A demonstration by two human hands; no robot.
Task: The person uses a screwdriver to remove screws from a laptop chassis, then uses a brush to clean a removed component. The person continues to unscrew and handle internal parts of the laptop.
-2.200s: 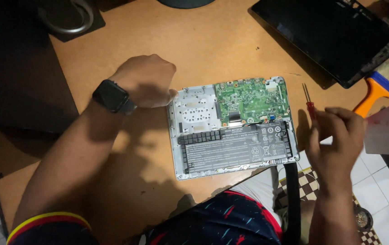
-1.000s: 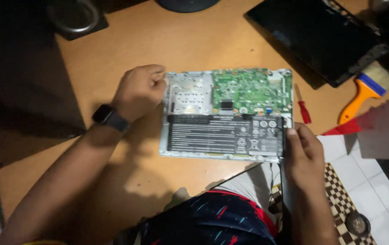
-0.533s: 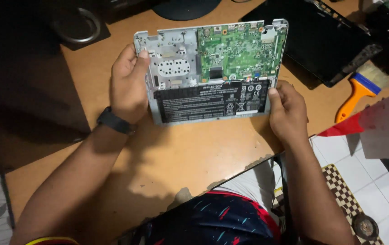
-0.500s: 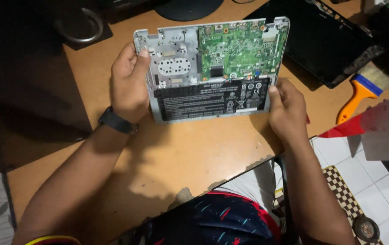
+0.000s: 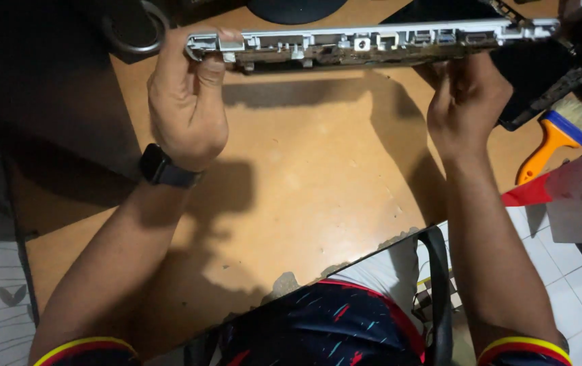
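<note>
above the wooden desk (image 5: pixel 304 176), laptop base (image 5: pixel 372 42) edge-on, left hand (image 5: pixel 186 102) and right hand (image 5: pixel 467 102) gripping its ends (lifted)

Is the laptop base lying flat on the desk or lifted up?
Lifted. The laptop base shows only its thin port edge, held by the left hand and right hand above its shadow on the desk.

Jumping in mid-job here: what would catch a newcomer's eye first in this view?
First, the opened laptop base, lifted off the wooden table and seen edge-on along the top of the view, ports facing the camera. The left hand grips its left end, the right hand its right. An orange-handled brush lies at the right edge.
</note>
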